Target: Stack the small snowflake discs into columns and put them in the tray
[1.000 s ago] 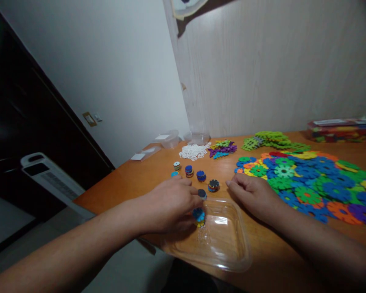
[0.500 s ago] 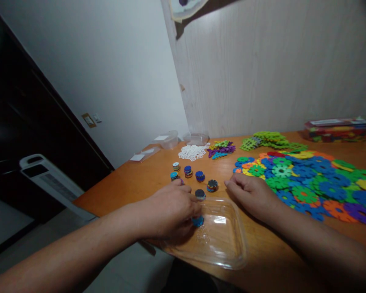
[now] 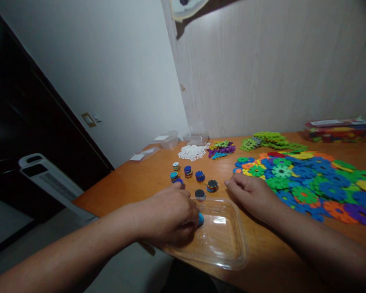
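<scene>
My left hand (image 3: 172, 213) reaches over the clear plastic tray (image 3: 242, 248) with its fingers curled down. A light-blue disc piece (image 3: 201, 219) shows at its fingertips, partly hidden by the hand. Just beyond the tray stand several small stacks of notched discs, among them a black-topped stack (image 3: 212, 185), a dark-blue stack (image 3: 200, 176) and a white-topped stack (image 3: 176, 166). A grey-black stack (image 3: 200, 194) sits against the tray's far rim. My right hand (image 3: 251, 195) rests on the table with its fingers folded in and nothing visible in them, left of the coloured disc pile (image 3: 305, 179).
Farther back lie white flat pieces (image 3: 193, 152), purple and yellow pieces (image 3: 222, 149) and lime-green pieces (image 3: 265, 141). Clear containers (image 3: 169, 139) stand by the wall. A filled box (image 3: 338, 130) is at the back right. The wooden table (image 3: 122, 183) has its edge at left.
My left hand's fingers have closed in around the light-blue disc piece, which shows narrower now. A purple-blue stack beside the hand has come more into view. My right hand has stayed put.
</scene>
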`<state>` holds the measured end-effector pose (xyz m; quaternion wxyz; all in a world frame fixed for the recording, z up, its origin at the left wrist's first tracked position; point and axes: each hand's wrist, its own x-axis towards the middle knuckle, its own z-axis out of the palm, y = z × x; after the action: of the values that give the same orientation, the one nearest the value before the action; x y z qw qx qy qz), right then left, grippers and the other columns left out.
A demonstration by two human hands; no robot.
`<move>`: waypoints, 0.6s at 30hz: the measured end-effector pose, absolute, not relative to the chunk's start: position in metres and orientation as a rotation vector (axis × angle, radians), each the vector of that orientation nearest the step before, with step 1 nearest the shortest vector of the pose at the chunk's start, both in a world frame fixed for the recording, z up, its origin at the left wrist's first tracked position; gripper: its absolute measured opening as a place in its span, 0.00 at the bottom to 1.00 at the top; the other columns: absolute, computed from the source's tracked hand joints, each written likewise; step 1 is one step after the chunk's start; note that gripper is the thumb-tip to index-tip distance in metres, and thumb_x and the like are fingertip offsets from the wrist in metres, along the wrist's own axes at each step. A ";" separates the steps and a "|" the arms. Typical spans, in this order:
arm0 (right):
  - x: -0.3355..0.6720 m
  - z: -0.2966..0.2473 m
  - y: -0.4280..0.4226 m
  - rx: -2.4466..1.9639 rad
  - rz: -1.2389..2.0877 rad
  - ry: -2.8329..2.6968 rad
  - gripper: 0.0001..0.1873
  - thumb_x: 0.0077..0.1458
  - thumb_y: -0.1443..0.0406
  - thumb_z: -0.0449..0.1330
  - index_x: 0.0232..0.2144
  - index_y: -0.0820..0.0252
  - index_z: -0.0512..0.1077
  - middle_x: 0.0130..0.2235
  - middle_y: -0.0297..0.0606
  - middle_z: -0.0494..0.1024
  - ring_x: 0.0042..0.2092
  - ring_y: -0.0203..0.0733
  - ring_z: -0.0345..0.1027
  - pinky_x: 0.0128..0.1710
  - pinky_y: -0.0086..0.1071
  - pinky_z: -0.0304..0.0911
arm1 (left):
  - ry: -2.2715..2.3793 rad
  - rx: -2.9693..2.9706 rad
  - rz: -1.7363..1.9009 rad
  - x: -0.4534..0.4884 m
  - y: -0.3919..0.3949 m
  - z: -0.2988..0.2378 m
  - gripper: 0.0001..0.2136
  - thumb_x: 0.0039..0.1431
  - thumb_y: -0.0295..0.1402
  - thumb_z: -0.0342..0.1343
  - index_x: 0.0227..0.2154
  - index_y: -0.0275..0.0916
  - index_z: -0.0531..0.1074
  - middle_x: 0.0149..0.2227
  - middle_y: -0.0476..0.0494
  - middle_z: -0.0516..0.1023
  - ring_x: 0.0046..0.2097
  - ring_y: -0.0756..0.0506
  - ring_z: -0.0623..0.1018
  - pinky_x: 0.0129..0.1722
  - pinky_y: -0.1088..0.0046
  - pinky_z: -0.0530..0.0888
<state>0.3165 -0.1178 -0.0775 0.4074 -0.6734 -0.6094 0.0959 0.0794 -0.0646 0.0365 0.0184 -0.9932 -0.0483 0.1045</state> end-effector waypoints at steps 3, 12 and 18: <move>0.316 -0.077 -0.117 -1.697 0.249 -1.538 0.20 0.61 0.53 0.51 0.21 0.56 0.59 0.22 0.30 0.65 0.26 0.37 0.59 0.26 0.31 0.47 | -0.223 -3.111 0.254 0.080 -0.056 0.049 0.07 0.59 0.34 0.55 0.29 0.41 0.76 0.30 0.47 0.78 0.34 0.47 0.73 0.39 0.69 0.64; 0.315 -0.075 -0.118 -1.725 0.260 -1.522 0.21 0.61 0.52 0.51 0.21 0.56 0.57 0.22 0.30 0.62 0.26 0.37 0.58 0.26 0.31 0.48 | -0.468 -3.071 0.309 0.108 -0.005 0.056 0.11 0.57 0.35 0.57 0.41 0.41 0.78 0.34 0.44 0.80 0.34 0.48 0.74 0.34 0.73 0.65; 0.316 -0.077 -0.117 -1.716 0.260 -1.517 0.21 0.61 0.52 0.50 0.20 0.56 0.56 0.21 0.29 0.61 0.26 0.37 0.57 0.26 0.31 0.47 | -0.520 -3.007 0.492 0.123 0.009 0.040 0.19 0.53 0.39 0.61 0.49 0.46 0.76 0.38 0.44 0.82 0.35 0.46 0.76 0.32 0.73 0.64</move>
<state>0.3157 -0.1171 -0.0765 0.4063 -0.6802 -0.6013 0.1031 0.1228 0.0093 0.0403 0.0254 -0.9725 -0.1681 0.1592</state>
